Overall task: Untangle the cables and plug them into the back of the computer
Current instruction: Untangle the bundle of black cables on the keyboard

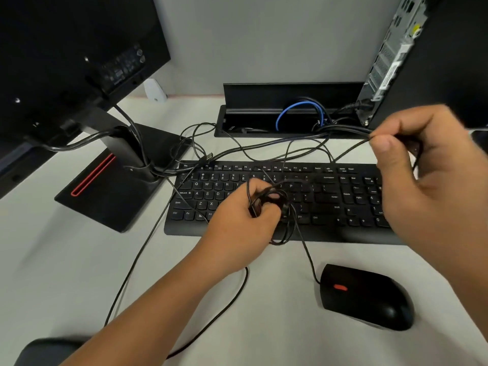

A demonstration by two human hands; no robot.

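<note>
My left hand (241, 228) grips a knotted bundle of thin black cable (280, 204) over the middle of the black keyboard (330, 196). One strand runs from the bundle down to the black mouse (367, 295). My right hand (427, 165) is raised at the right and pinches a black cable strand (351, 147) between thumb and fingers. A loose USB plug (208, 156) lies by the keyboard's far left corner. The computer tower (388, 59) stands at the far right, its rear port panel facing me.
A monitor (74, 62) on a black stand (118, 186) with a red slot fills the left. An open cable tray (277, 120) in the desk holds a blue cable (295, 109) and black leads. More black cables cross the white desk (66, 260).
</note>
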